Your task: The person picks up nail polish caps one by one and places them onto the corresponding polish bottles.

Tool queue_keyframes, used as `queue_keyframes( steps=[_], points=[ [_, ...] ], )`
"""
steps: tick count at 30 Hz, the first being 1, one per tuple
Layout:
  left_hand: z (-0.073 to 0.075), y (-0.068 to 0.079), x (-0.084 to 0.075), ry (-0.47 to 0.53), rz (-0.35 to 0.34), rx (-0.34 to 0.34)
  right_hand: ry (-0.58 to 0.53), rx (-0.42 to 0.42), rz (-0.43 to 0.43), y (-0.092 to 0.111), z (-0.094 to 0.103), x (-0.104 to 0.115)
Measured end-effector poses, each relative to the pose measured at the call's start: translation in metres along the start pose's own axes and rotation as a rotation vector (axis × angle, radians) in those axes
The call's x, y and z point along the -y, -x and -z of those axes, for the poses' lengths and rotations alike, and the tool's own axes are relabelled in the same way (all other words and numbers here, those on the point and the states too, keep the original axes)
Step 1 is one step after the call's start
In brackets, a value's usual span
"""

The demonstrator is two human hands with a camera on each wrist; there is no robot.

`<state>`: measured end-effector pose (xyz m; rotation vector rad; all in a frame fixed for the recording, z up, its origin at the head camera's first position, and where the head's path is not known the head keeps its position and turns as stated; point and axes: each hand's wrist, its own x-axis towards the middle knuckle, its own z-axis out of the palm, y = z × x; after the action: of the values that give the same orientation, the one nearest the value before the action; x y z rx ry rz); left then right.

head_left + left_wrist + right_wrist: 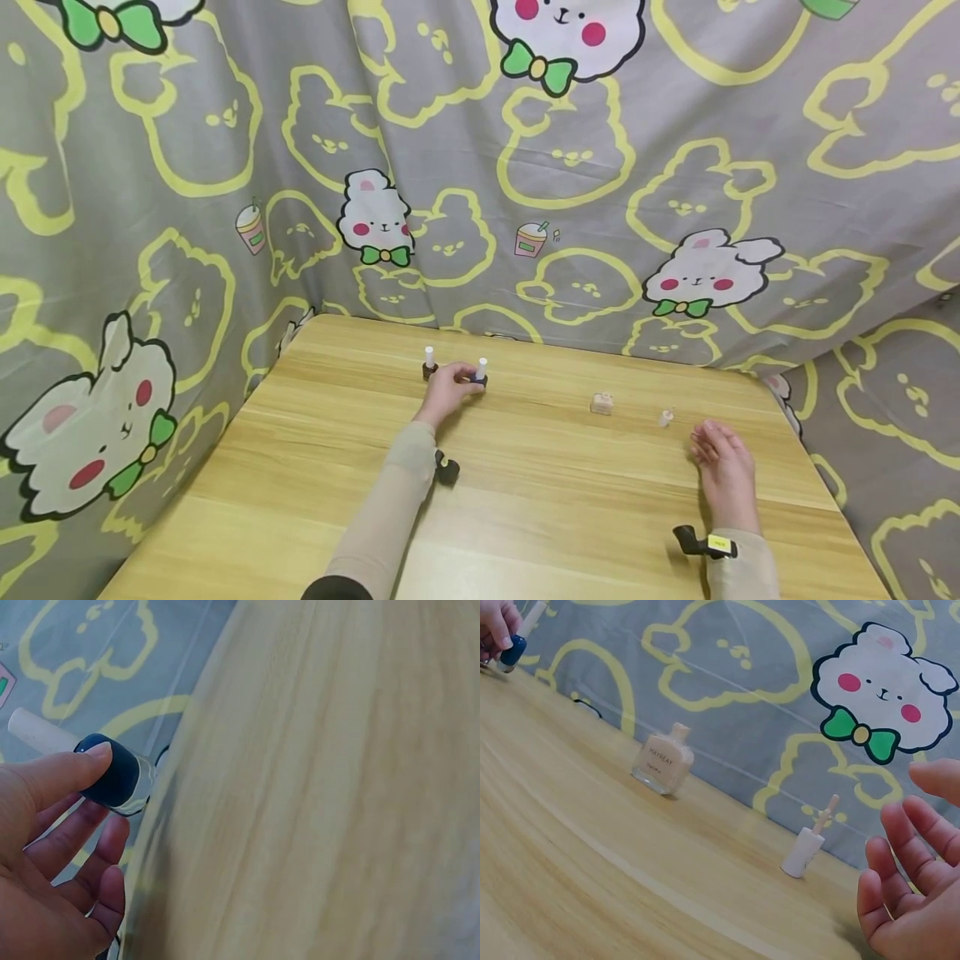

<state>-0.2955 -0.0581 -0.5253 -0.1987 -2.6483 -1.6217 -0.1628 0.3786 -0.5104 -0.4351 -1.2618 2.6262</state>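
Dark blue polish bottle [479,382]: located near the far edge of the table, pinched between the thumb and fingers of the left hand [448,392]. Whether its base contacts the tabletop cannot be determined from these angles.

Curtain [465,150]: grey fabric, softly folded, enclosing the far side and both flanks; printed with yellow outlines and white rabbit heads wearing green bows. Table [555,500]: flat, pale wood-grain surface with lengthwise streaks. Right hand [726,467]: holds nothing; palm turned up, fingers loosely bent, near the white cap. Pale bottle [660,761]: squarish clear glass, beige contents, narrow bare neck, upright right of center. Black bottle [430,371]: upright beside the left hand, tall white top. White cap [802,853]: smooth cylinder, standing with its beige-coated brush upward.
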Motion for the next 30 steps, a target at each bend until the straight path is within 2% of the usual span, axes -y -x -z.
queue_keyframes(
  steps=[11, 16, 26, 30],
  points=[
    [-0.001, -0.006, 0.001, 0.015, 0.009, -0.008, 0.025, -0.051, 0.049, -0.01, 0.0, -0.008],
    [-0.001, -0.008, 0.003, 0.006, 0.0, -0.009, 0.037, -0.084, 0.042, -0.015, 0.001, -0.01],
    [-0.001, -0.008, 0.003, 0.014, -0.005, -0.001, 0.117, -0.064, 0.058, -0.022, 0.007, -0.013],
    [-0.002, -0.008, 0.001, 0.02, 0.01, 0.011, 0.188, -0.073, 0.08, -0.024, 0.007, -0.016]
  ],
)
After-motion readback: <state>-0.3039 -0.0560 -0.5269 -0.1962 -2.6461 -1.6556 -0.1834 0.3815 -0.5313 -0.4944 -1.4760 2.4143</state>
